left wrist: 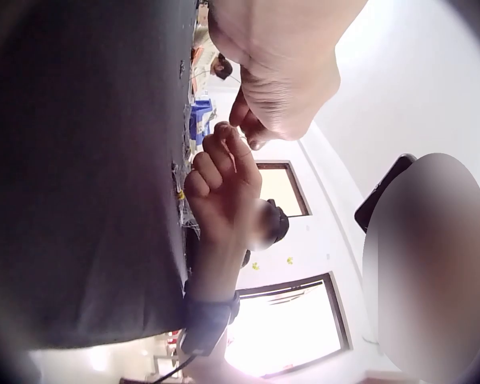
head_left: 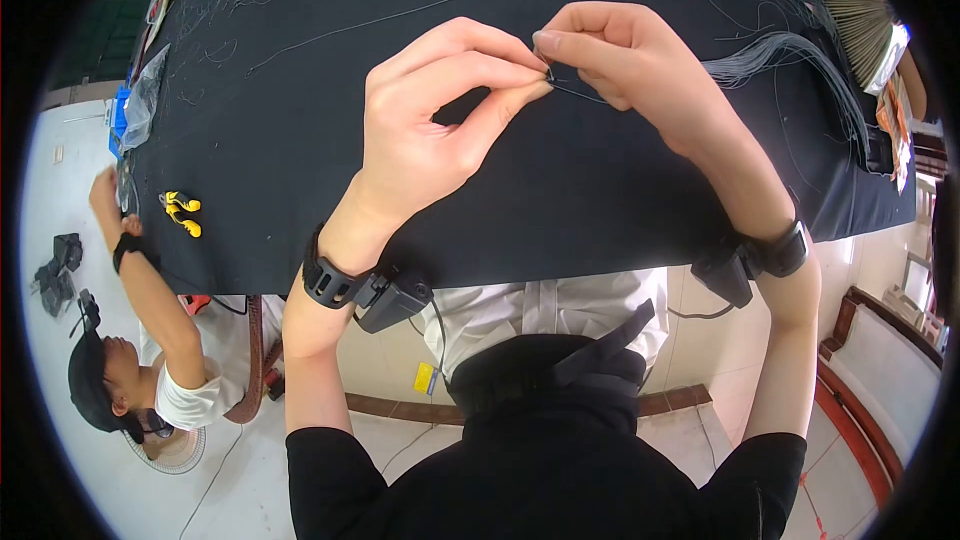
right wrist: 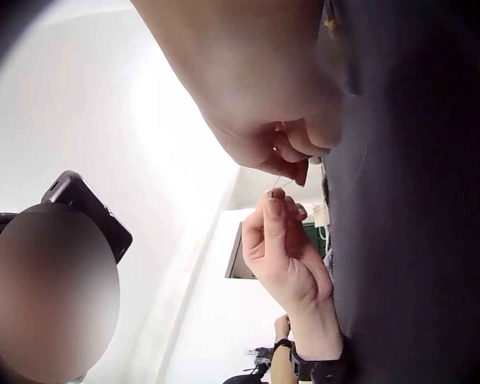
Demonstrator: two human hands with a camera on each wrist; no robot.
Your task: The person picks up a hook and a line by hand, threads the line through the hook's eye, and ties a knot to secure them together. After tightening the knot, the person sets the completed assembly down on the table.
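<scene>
Over the black-covered table (head_left: 400,240), both hands meet at a thin grey cord (head_left: 578,95). My left hand (head_left: 425,105) pinches it between thumb and fingertips, the other fingers reaching forward alongside. Just to the right, my right hand (head_left: 635,65) holds a short end between thumb and index finger, its remaining fingers curled in. A small loop or knot of cord (head_left: 549,73) shows between the fingertips, partly hidden by them. The right wrist view shows a fine strand of cord (right wrist: 284,182) bridging the two hands.
A single grey strand (head_left: 390,28) lies beyond the left hand. On the right are a bundle of grey cords (head_left: 790,50) and a fanned beige stack (head_left: 860,35). Small yellow-and-black items (head_left: 183,212) and a clear plastic bag (head_left: 147,105) lie left. Another person (head_left: 180,370) sits at left.
</scene>
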